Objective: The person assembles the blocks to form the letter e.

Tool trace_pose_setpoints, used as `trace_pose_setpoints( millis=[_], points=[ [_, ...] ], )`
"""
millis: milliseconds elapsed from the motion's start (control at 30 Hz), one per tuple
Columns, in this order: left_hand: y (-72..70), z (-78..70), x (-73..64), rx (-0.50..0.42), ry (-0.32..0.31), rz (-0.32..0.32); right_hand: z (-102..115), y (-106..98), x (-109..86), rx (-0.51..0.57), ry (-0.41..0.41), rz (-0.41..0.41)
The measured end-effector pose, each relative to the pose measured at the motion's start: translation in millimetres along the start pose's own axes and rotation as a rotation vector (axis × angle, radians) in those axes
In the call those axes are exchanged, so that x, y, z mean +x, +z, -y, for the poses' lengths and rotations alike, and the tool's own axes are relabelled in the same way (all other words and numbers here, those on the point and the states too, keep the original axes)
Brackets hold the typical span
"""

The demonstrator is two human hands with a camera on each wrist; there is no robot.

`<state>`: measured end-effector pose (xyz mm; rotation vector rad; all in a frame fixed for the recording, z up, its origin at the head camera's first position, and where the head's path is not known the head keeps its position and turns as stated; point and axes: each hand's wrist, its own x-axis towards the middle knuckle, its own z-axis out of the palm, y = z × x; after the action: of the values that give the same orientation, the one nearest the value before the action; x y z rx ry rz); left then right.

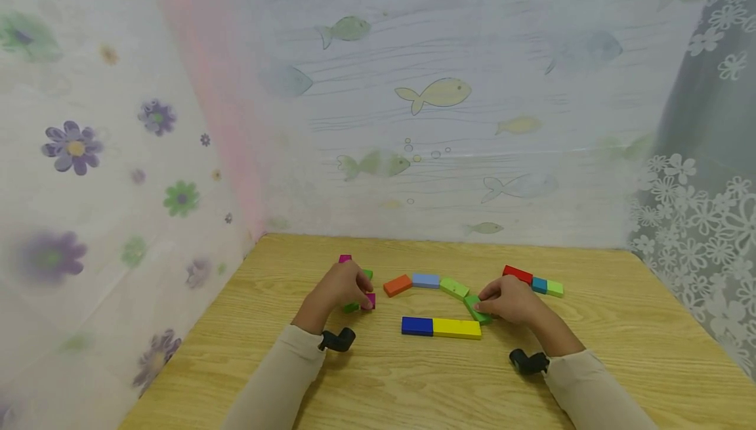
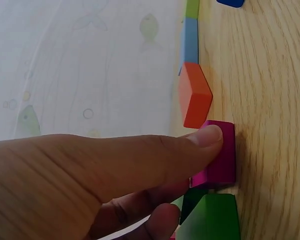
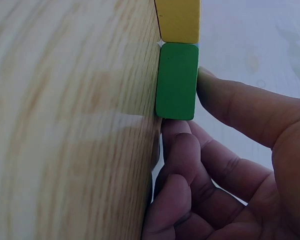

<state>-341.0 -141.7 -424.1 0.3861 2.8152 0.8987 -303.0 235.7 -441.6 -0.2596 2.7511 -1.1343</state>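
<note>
My left hand [image 1: 339,287] pinches a magenta block [image 2: 226,162], its thumb laid on the top and fingers curled behind. Beside that block stands a green block [image 2: 212,220], and a second magenta block [image 1: 345,258] shows beyond the hand. On the right, my right hand [image 1: 512,300] grips a green block [image 3: 177,82], thumb at its upper edge and fingertips at its end. This green block ends a curved line with a lime block [image 1: 454,288], a light blue block [image 1: 426,281] and an orange block [image 1: 398,285]. The left hand partly hides the blocks around it.
In front of the curve, a dark blue block [image 1: 417,326] and a yellow block [image 1: 457,329] lie end to end. A red block [image 1: 518,275], a teal block [image 1: 539,285] and a small lime block [image 1: 554,289] line up behind the right hand on the wooden table [image 1: 437,384].
</note>
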Motion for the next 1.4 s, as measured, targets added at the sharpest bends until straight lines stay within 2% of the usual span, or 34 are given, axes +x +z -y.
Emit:
trace_pose_setpoints(
  millis=[233, 567, 633, 733, 833, 933, 1200, 1400],
  points=[
    [2.5, 2.1, 2.0, 0.056, 0.005, -0.01, 0.3, 0.1, 0.0, 0.001, -0.001, 0.003],
    [1.5, 2.3, 1.2, 0.039, 0.014, -0.01, 0.0, 0.0, 0.3, -0.003, 0.002, -0.002],
    [0.6, 3.2, 1.3, 0.015, 0.013, -0.036, -0.2, -0.2, 0.6, -0.004, 0.002, -0.002],
    [-0.2, 5.9, 2.1, 0.011, 0.014, -0.12, -0.4, -0.3, 0.9, -0.004, 0.001, -0.001],
    [1.9, 9.0, 4.7, 0.058, -0.005, -0.215, -0.4, -0.2, 1.0, -0.004, -0.001, 0.001],
    [5.9, 11.6, 6.7, 0.096, -0.048, -0.268, -0.5, 0.0, 1.0, -0.002, 0.001, 0.002],
    [12.7, 11.3, 7.1, 0.144, -0.128, -0.291, -0.1, -0.2, 1.0, -0.01, 0.011, 0.001],
    [15.7, 9.1, 8.5, 0.2, -0.15, -0.325, 1.3, -0.8, 0.5, -0.013, 0.006, 0.001]
  ],
)
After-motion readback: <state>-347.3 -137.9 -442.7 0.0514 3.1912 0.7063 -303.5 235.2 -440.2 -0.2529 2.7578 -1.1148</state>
